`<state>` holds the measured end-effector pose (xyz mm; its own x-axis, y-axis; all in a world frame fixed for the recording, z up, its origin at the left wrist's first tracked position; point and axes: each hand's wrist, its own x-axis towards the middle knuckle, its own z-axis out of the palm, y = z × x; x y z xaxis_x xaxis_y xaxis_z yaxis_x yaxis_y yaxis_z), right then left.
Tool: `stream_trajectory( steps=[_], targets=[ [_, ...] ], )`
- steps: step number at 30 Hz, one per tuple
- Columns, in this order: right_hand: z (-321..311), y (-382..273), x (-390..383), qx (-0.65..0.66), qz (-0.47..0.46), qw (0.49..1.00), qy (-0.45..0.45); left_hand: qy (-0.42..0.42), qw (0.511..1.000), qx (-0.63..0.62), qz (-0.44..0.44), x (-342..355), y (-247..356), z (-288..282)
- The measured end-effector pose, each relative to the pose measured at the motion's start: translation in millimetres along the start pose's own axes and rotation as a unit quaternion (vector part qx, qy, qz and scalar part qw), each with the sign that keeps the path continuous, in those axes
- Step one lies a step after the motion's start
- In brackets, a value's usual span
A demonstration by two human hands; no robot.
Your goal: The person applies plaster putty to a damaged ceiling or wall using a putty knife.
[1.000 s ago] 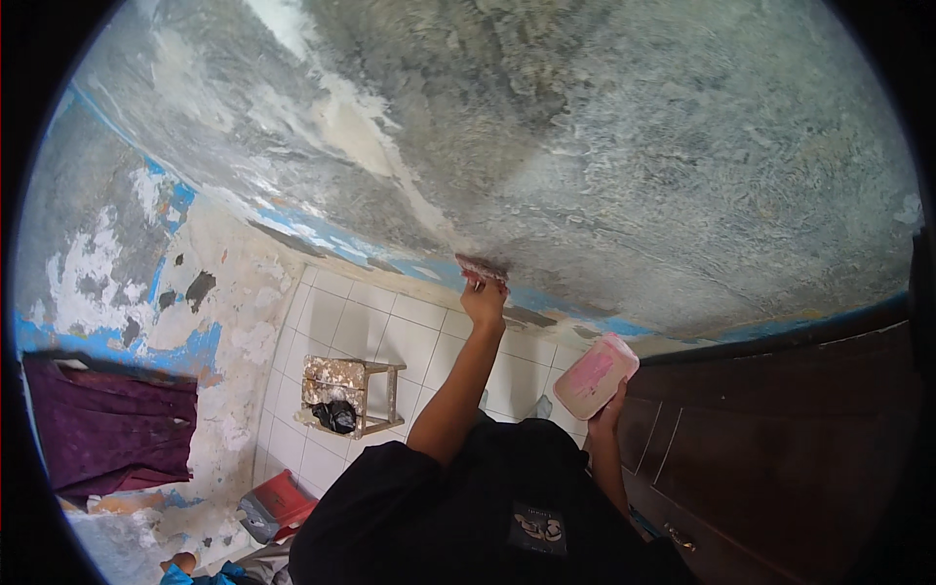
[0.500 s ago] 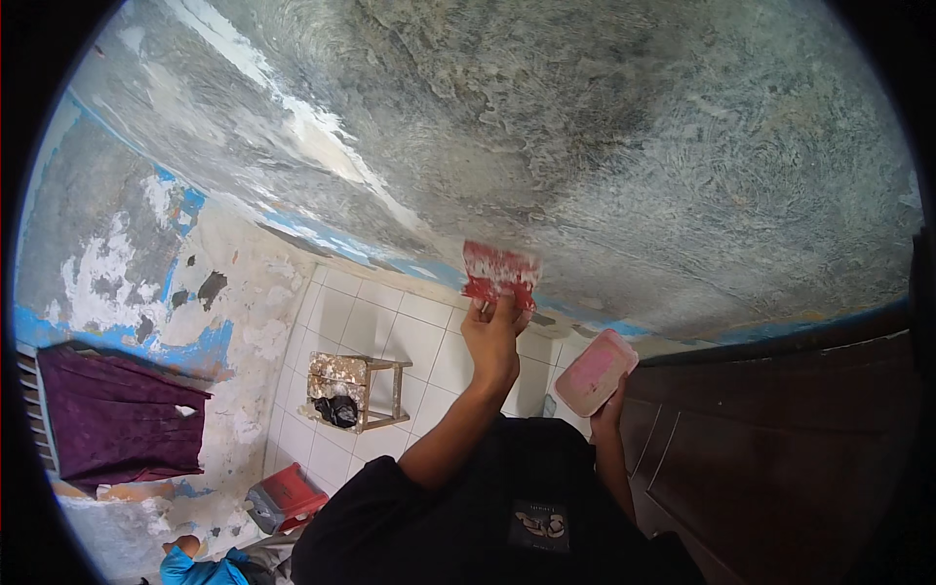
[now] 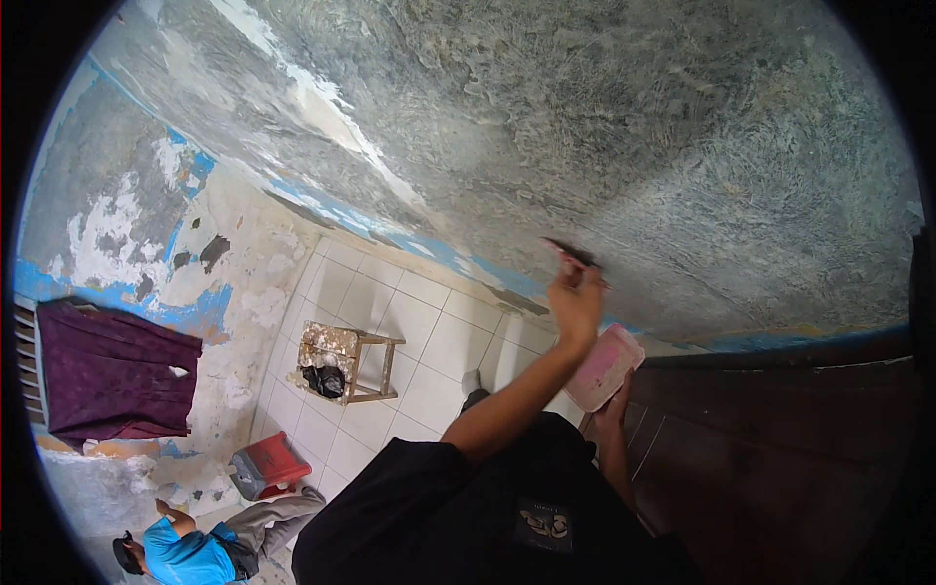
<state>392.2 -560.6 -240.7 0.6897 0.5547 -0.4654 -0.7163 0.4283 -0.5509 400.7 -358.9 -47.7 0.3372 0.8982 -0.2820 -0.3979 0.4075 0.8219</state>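
My left hand (image 3: 575,307) is raised and shut on a flat red-handled scraper (image 3: 570,255), whose blade lies edge-on against the grey, roughly plastered wall (image 3: 634,146). Lower and to the right, my right hand (image 3: 616,408) holds a pink rectangular tray (image 3: 604,366) from beneath, close to the wall's foot. My black shirt fills the lower middle of the view.
A small wooden stool (image 3: 346,361) with a black bag (image 3: 322,380) under it stands on the white tiled floor (image 3: 429,331). A red box (image 3: 268,463) and a seated person in a blue shirt (image 3: 185,556) are lower left. A purple cloth (image 3: 107,370) hangs left; a dark wooden door (image 3: 780,439) is right.
My left hand has swept the scraper to the right along the wall, and the blade has turned from face-on to edge-on. The pink tray has stayed in my right hand.
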Motion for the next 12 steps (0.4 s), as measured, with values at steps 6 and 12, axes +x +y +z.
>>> stream_trajectory(
  steps=[6, 12],
  targets=[
    [-14, -2, 6, 0.002, -0.005, 1.0, 0.014, -0.111, 0.989, 0.096, 0.01, -99, 43, 9],
    [-13, -10, -10, 0.026, 0.0, 1.0, -0.013, -0.025, 0.997, 0.074, 0.021, -66, -9, -82]
  ],
)
